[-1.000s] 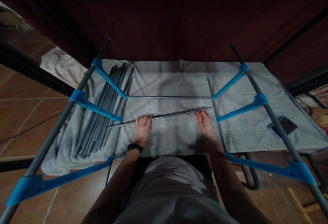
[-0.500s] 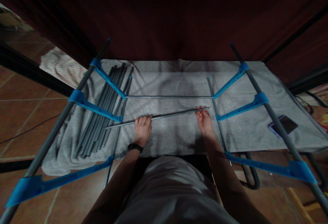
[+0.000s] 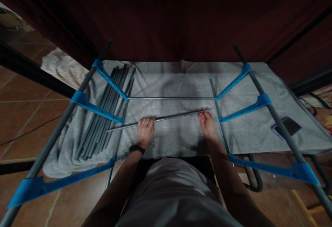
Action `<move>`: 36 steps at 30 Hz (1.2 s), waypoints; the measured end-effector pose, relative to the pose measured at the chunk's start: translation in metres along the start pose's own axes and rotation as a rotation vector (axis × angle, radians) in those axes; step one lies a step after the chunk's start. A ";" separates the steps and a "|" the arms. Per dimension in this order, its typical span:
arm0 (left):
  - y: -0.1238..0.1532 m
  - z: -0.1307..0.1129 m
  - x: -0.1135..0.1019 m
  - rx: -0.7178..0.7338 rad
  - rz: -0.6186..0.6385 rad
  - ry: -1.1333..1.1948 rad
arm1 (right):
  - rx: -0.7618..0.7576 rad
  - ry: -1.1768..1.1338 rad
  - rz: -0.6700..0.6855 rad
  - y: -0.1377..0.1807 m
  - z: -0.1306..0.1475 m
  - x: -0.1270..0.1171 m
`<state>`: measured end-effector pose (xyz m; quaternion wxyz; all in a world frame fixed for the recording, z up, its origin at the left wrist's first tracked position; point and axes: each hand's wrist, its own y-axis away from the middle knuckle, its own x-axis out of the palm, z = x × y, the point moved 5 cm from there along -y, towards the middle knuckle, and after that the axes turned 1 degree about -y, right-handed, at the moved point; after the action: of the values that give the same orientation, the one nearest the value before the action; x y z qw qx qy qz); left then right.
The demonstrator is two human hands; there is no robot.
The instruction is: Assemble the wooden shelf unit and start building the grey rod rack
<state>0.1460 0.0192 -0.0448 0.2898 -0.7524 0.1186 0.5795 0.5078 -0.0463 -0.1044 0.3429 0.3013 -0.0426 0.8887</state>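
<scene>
Both my hands hold one thin grey metal rod [image 3: 168,117] that lies slanted across the grey towel [image 3: 181,81]. My left hand [image 3: 144,131], with a black band on the wrist, is closed round the rod near its left part. My right hand [image 3: 206,122] pinches the rod close to its right end. That end sits just left of a blue bracket arm [image 3: 246,110] on the right frame tube [image 3: 275,116]. A second thin rod [image 3: 171,98] spans between the left blue bracket [image 3: 111,80] and the right one further back.
A bundle of several grey rods [image 3: 103,116] lies on the towel's left side. The left frame tube [image 3: 62,123] carries blue bracket arms [image 3: 95,108]. A dark phone [image 3: 287,127] lies on the towel at right. Tiled floor lies on both sides, a dark red curtain behind.
The rod in my hands has slid a little to the left; otherwise hands and frame stay as they were.
</scene>
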 end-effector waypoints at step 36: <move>0.002 -0.002 -0.005 0.015 -0.067 -0.003 | 0.070 -0.124 -0.109 0.013 0.015 0.016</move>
<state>0.1450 0.0158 -0.0401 0.3149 -0.7530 0.0974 0.5695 0.4975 -0.0514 -0.0818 0.3768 0.3696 -0.0162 0.8492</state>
